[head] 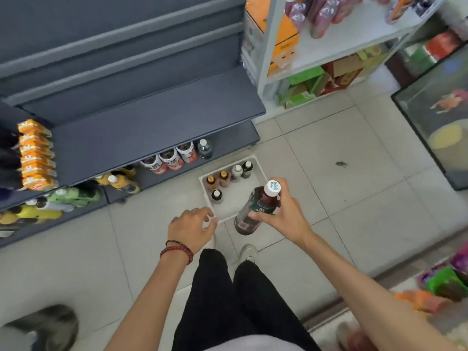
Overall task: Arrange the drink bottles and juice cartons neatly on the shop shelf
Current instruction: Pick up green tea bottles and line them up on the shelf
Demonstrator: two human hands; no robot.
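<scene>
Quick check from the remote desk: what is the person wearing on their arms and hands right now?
Both forearms are bare, with no sleeves and no gloves. The left hand has two bracelets at the wrist: a thin dark cord and a band of red beads. The right hand shows no watch, band or ring.

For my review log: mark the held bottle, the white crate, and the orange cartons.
held bottle (255,207), head view, dark label
white crate (235,202), head view, bare floor inside
orange cartons (36,155), head view, middle of row

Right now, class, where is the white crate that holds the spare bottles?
In the head view the white crate sits on the tiled floor just in front of the grey shelf's bottom tier, ahead of the left hand and the brown bottle held in the right hand.
</scene>
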